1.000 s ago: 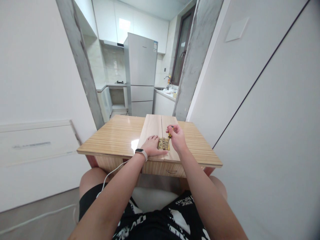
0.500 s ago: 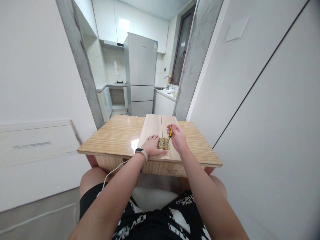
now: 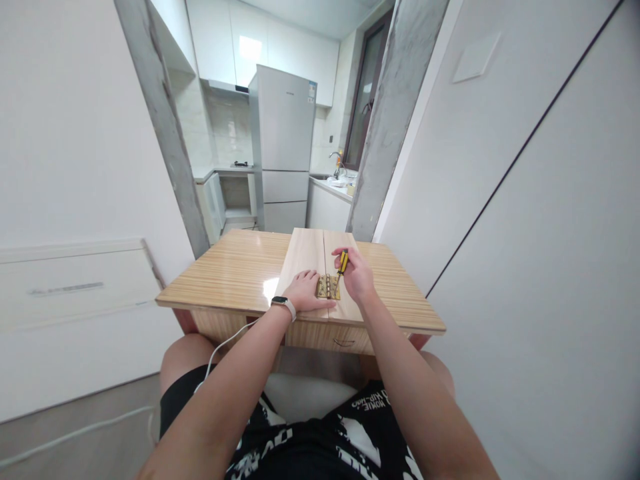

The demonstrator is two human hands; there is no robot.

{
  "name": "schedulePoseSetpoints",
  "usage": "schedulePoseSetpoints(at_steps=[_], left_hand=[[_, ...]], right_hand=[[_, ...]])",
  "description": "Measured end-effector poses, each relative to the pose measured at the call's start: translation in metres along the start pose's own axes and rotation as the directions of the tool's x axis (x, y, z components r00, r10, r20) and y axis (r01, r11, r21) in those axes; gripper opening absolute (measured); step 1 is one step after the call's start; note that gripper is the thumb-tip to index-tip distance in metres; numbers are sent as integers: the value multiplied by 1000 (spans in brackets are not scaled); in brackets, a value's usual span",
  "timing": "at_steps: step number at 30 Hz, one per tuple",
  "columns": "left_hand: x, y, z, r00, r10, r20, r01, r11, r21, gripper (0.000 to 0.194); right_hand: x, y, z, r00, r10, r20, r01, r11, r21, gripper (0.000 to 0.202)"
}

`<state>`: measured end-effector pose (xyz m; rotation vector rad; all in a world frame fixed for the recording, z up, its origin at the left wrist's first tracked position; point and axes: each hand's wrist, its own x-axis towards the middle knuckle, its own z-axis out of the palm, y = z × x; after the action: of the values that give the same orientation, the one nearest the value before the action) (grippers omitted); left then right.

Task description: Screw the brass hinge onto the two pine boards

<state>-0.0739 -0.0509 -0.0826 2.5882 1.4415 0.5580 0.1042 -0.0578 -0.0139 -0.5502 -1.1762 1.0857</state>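
A brass-coloured hinge lies open across the seam between two pale boards, just below the centre of the frame. A yellow-and-black screwdriver slants above its right leaf, handle up and to the right, tip down at the leaf; whether it sits in a screw is too small to tell.

The right hand closes around the screwdriver's handle, thumb and fingers curled at its upper part, the forearm running up and to the left from the lower right corner. The left hand rests palm down on the left board, fingers extended toward the upper right, thumb stretched rightward below the hinge, at whose left edge the hand lies. Its wrist, wearing a watch with a pale band, heads a forearm angled up from the lower left.

The boards lie side by side on a wood-grained worktop, above a drawer with a curved handle. A silver refrigerator stands beyond, at upper centre.
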Motion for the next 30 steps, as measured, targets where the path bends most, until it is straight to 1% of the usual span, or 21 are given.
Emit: schedulePoseSetpoints(at_steps=[3, 5, 8, 11, 13, 17, 23, 26, 28, 30], left_hand=[[0, -1, 1, 1000, 1, -1, -1, 1000, -3, 104], [0, -1, 1, 1000, 1, -4, -1, 1000, -3, 104], [0, 0, 1, 1000, 0, -3, 0, 1000, -4, 104], [0, 0, 0, 1000, -3, -1, 3, 1000, -11, 104], [0, 0, 0, 1000, -3, 0, 3, 1000, -17, 104], [0, 0, 0, 1000, -4, -1, 4, 1000, -23, 102], [-1, -1, 1, 1000, -3, -3, 3, 1000, -8, 105], [-2, 0, 0, 1000, -4, -3, 4, 1000, -6, 106], [-2, 1, -1, 1000, -3, 0, 3, 1000, -6, 105], [-1, 1, -1, 1000, -8, 5, 8, 1000, -3, 105]], right_hand=[[0, 1, -4, 999, 40, -2, -40, 999, -35, 40], [0, 2, -5, 999, 43, -18, -44, 998, -42, 40], [1, 5, -4, 997, -2, -74, -2, 998, -58, 40], [2, 7, -1, 993, -43, -113, 34, 996, -84, 45], [1, 6, 2, 993, -49, -106, 39, 995, -90, 46], [0, 1, 3, 999, -18, -48, 15, 998, -54, 38], [-1, 3, -3, 1000, 13, 11, -12, 999, -50, 38], [-1, 7, -5, 999, -24, -41, 21, 997, -74, 37], [-3, 8, -3, 996, -46, -78, 38, 995, -91, 41], [-4, 8, 1, 997, -43, -64, 36, 995, -95, 44]])
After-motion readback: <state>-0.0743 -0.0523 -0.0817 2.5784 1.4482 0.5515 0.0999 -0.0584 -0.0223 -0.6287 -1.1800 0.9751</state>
